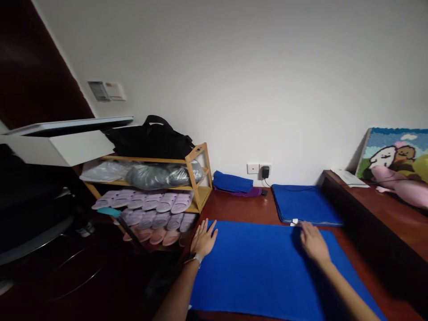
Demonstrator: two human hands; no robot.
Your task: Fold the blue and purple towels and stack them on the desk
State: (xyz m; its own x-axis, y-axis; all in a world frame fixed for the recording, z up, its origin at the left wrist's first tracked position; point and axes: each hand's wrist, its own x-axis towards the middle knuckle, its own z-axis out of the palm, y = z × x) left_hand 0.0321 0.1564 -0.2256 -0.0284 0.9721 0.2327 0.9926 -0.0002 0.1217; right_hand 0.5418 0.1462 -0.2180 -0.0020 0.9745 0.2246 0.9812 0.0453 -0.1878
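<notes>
A blue cloth lies spread flat on the reddish-brown table in front of me. On its far left corner rests my left hand, palm down with the fingers spread. My right hand is at the cloth's far edge, right of the middle, its fingers stretched forward and partly blurred. Just beyond those fingertips are small white tags. They sit by the near edge of a folded blue cloth stack behind the spread one. Neither hand visibly lifts anything.
Further back lie a folded blue cloth and a purple cloth. A black plug with a cable is in the wall. Left stands a wooden rack with slippers and a black bag. A raised ledge bounds the right.
</notes>
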